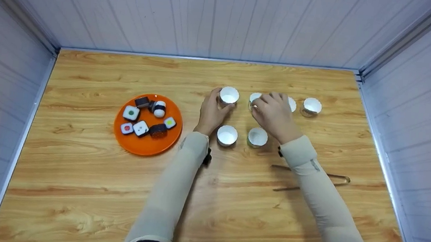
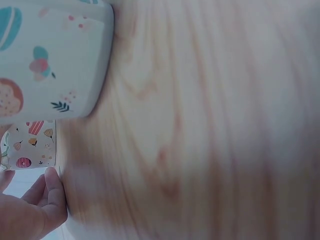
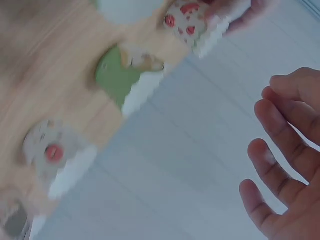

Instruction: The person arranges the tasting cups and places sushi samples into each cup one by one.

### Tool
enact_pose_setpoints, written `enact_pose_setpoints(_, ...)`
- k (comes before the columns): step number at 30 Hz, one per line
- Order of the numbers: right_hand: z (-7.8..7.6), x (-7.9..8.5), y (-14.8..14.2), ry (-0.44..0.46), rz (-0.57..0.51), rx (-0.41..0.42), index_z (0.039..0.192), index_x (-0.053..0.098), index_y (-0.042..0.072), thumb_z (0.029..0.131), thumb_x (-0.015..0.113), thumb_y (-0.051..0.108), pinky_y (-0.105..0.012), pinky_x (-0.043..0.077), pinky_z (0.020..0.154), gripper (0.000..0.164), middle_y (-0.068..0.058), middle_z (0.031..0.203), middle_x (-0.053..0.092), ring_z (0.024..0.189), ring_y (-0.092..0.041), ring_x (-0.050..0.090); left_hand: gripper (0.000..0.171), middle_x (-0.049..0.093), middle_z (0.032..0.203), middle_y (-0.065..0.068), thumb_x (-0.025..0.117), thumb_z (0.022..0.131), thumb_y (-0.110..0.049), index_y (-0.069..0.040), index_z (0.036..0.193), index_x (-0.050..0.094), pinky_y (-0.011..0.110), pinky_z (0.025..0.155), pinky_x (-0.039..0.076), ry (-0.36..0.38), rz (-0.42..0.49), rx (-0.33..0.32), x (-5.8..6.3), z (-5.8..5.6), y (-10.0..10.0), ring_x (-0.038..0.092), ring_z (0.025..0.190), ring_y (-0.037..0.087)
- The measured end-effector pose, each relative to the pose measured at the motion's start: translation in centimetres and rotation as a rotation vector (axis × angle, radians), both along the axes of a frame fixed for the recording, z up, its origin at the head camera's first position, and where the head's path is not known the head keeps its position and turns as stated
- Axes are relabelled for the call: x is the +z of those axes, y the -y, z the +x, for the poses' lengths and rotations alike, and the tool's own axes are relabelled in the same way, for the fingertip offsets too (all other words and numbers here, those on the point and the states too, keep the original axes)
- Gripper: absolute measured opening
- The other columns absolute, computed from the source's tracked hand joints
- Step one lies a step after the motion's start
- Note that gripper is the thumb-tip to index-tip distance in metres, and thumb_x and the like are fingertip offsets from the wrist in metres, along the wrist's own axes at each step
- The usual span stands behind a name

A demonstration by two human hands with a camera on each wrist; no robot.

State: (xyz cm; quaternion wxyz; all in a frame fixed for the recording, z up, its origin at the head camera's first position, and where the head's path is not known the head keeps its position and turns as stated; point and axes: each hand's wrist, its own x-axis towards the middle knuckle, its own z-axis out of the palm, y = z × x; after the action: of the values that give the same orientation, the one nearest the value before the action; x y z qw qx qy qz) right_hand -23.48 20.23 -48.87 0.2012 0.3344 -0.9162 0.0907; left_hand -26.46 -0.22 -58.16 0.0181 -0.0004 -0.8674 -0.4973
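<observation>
In the head view my left hand [image 1: 212,113] has thumb and fingers around a white paper baking cup [image 1: 229,95] at the left end of the back row. The left wrist view shows those fingertips [image 2: 54,187] beside that cup's dessert-printed side [image 2: 35,145]. My right hand [image 1: 275,115] hovers over the back row, partly covering two cups, one of them a scallop-rimmed cup [image 1: 255,98]. In the right wrist view its fingers [image 3: 262,152] are loosely bent with nothing between them. A green-printed cup [image 3: 120,75] stands beyond them.
Nearer me stand two more cups, a left one [image 1: 227,136] and a right one [image 1: 257,137]. Another cup [image 1: 311,106] ends the back row. An orange plate [image 1: 145,148] with several toy sushi pieces lies left. Metal tongs [image 1: 336,176] lie under my right forearm. Panel walls [image 1: 194,16] enclose the table.
</observation>
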Motion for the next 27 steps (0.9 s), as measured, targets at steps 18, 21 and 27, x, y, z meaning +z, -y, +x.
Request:
enact_pose_setpoints(18,-4.8,-2.7,5.1,0.299,0.214,-0.072,0.100,0.078,0.016,0.095,0.071,0.019,-0.051,0.045,0.081,0.009,-0.010,0.101,0.067,0.093,-0.033,0.057,0.066,0.056,0.135,0.012,0.077,0.090,-0.027,-0.008,0.145,0.046,0.039,0.104,0.039,-0.004,-0.033,-0.020,0.2,0.0,0.0,0.051,0.123,0.025)
enact_pose_setpoints(21,-4.8,-2.9,5.3,0.278,0.212,-0.063,0.098,0.078,0.016,0.096,0.071,0.019,-0.051,0.046,0.081,0.009,-0.010,0.102,0.067,0.093,-0.033,0.057,0.064,0.056,0.133,0.013,0.077,0.090,-0.025,-0.008,0.145,0.047,0.039,0.102,0.040,-0.002,-0.052,-0.014,0.3,0.0,0.1,0.052,0.122,0.026)
enact_pose_setpoints(27,-4.7,-3.2,5.5,0.235,0.184,-0.048,0.096,0.079,0.015,0.095,0.071,0.017,-0.051,0.047,0.081,0.008,-0.010,0.101,0.068,0.091,-0.032,0.058,0.063,0.058,0.126,0.013,0.077,0.091,-0.024,-0.008,0.144,0.047,0.039,0.099,0.042,0.000,-0.064,-0.004,0.2,-0.1,0.3,0.054,0.114,0.025)
